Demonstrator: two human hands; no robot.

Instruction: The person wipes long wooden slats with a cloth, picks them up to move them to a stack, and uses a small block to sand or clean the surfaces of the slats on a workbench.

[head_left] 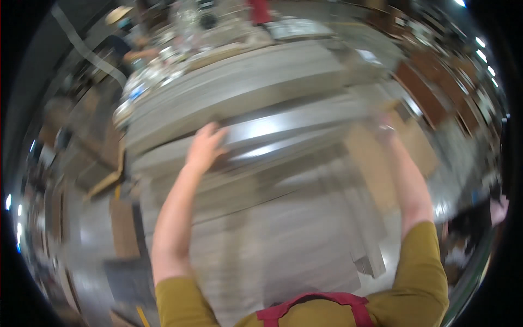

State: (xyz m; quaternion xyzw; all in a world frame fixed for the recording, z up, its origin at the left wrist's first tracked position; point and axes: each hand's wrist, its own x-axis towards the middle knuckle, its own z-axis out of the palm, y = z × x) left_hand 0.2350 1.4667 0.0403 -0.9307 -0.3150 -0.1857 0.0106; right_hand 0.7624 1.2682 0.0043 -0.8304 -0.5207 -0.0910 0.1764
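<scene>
Both of my arms reach forward over a stack of long grey boards (pixel 272 218). My left hand (pixel 207 147) is at the left end of a shiny grey strip (pixel 262 128), its fingers spread apart. Whether it touches the strip I cannot tell. Farther right, my right hand (pixel 385 126) is at the right end of the boards, smeared by motion, its fingers unreadable. Beyond the strip lies a thick, long grey panel (pixel 239 90). A brown cardboard sheet (pixel 368 163) shows beside my right forearm.
Behind the panel, clutter of plastic-wrapped items (pixel 155 73) covers a surface. A person in a straw hat (pixel 119 14) stands at the far left. Brown panels (pixel 422 92) lean at the right. Flat brown boards (pixel 124 229) lie on the left.
</scene>
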